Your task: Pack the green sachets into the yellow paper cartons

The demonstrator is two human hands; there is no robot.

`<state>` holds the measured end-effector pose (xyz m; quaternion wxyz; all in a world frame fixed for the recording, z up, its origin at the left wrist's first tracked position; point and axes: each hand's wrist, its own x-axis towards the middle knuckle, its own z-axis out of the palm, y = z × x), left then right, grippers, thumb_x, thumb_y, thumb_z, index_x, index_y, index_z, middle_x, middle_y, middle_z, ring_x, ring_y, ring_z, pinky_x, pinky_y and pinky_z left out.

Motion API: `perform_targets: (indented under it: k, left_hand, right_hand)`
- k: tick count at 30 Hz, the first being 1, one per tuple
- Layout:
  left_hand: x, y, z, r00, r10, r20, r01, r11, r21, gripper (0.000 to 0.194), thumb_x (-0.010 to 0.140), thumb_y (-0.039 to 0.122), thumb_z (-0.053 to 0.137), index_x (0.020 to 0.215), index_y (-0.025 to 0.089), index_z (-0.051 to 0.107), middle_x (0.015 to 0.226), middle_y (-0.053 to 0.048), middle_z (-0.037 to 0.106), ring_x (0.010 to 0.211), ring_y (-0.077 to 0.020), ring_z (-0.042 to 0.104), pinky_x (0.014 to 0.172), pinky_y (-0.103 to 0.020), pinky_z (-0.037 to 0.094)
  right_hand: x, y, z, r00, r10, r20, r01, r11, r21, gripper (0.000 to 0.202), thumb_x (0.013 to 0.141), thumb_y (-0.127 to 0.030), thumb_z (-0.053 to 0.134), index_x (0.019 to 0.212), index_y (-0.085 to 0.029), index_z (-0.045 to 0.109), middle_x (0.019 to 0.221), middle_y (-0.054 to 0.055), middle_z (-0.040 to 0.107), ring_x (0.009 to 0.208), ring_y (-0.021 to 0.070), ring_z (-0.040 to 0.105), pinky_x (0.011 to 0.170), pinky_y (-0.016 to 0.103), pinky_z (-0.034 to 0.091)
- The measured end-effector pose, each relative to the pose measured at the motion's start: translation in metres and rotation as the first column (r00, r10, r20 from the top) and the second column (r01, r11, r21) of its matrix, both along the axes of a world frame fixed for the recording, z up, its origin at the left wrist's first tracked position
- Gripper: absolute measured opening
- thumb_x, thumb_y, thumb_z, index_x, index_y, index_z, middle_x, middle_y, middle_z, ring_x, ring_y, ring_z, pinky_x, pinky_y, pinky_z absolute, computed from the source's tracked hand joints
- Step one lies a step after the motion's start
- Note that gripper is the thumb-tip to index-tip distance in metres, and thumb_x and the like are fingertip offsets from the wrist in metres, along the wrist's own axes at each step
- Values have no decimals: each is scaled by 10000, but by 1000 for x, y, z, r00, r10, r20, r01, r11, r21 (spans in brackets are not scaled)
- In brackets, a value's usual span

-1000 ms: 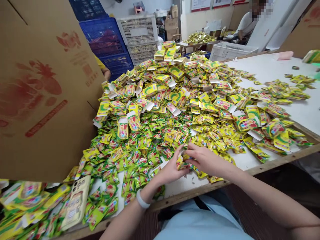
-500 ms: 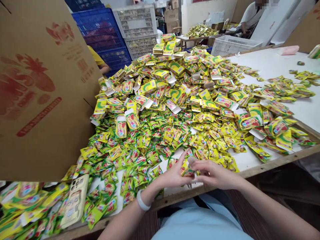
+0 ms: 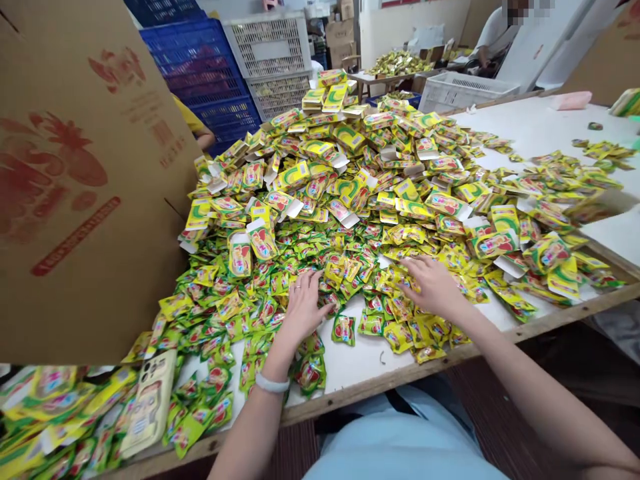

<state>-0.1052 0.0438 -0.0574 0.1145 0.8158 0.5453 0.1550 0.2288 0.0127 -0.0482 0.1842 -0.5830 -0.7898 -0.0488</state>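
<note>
My left hand lies over small green candy packets, its fingers spread and a ring on one of them. Over yellow packets to the right, my right hand reaches forward with fingers apart. Neither hand appears to hold anything. Between them one green packet with a red picture rests on the white tabletop. Behind the packets rises a big heap of small yellow-green boxes, many with white end flaps standing up.
A large printed carton stands at the left, with a phone in a cream case near its base. Blue crates and white crates are stacked behind. A yellow-sleeved arm shows beyond the carton; another person sits far right.
My hands were together at the table's front edge around a small box. They have parted and moved forward onto the packets, and the box is out of them. Something blurred appears over the right-hand boxes.
</note>
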Motion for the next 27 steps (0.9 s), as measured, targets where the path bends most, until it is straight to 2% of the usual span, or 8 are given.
perform_targets:
  k: [4,8,11,13,15,18,22,27]
  left_hand:
    - [-18,3,13,997,-69,-28,65,990,-125,394,819,256,700,1198,208,605,1251,-116,581,1246,-319,513,1072,-483,405]
    - [-19,9,18,996,-46,76,55,991,-123,125,882,242,611,982,199,672,1080,-98,646,1079,-285,601,971,-447,472]
    - [-13,9,17,962,3,273,6,999,-32,143,926,273,535,878,192,643,1095,-100,667,1072,-272,619,967,-435,478]
    - [-7,7,16,889,79,450,-54,996,-68,185,953,320,495,925,189,622,959,-74,691,896,-231,667,849,-383,530]
    - [-1,2,14,799,154,582,-61,982,-177,237,957,385,502,1036,190,612,760,-18,660,664,-184,647,676,-317,540]
    - [12,-6,11,696,197,691,21,956,-293,378,921,461,570,1181,188,601,699,3,646,596,-172,637,600,-295,540]
    - [32,-17,13,567,225,793,92,939,-333,485,884,530,599,1203,166,627,938,-76,722,830,-232,703,759,-384,593]
    - [48,-34,19,388,350,853,246,852,-461,489,864,620,591,1081,182,616,999,-91,726,897,-267,730,809,-426,609]
  right_hand:
    - [-28,3,-34,999,44,-7,-45,993,-107,339,947,-230,457,1199,-123,657,1152,179,730,1127,326,600,949,472,421]
    - [-9,4,-31,929,-40,-368,-8,992,-128,302,942,-245,439,1109,-122,658,1033,179,738,963,309,678,875,458,482]
    - [-9,-2,-8,639,-142,-756,-45,974,-222,231,944,-386,516,1007,-188,619,787,55,689,700,228,690,637,341,517]
    - [-22,-9,11,404,-181,-897,-191,942,-276,248,893,-459,622,901,-212,598,653,-29,595,510,152,608,500,272,467]
    - [-39,-16,28,275,-188,-943,-357,891,-282,293,817,-475,720,824,-203,612,629,-52,562,434,92,510,431,232,417]
    - [-63,-20,44,257,-196,-946,-528,791,-308,299,763,-449,779,767,-180,647,601,-58,553,425,55,441,388,191,356]
    - [-85,-13,44,171,-248,-954,-622,723,-300,353,721,-454,812,766,-193,580,540,-82,552,408,67,482,398,189,394]
    - [-110,-2,28,286,-193,-939,-498,807,-318,322,744,-452,767,758,-205,561,488,-79,516,420,103,502,414,212,390]
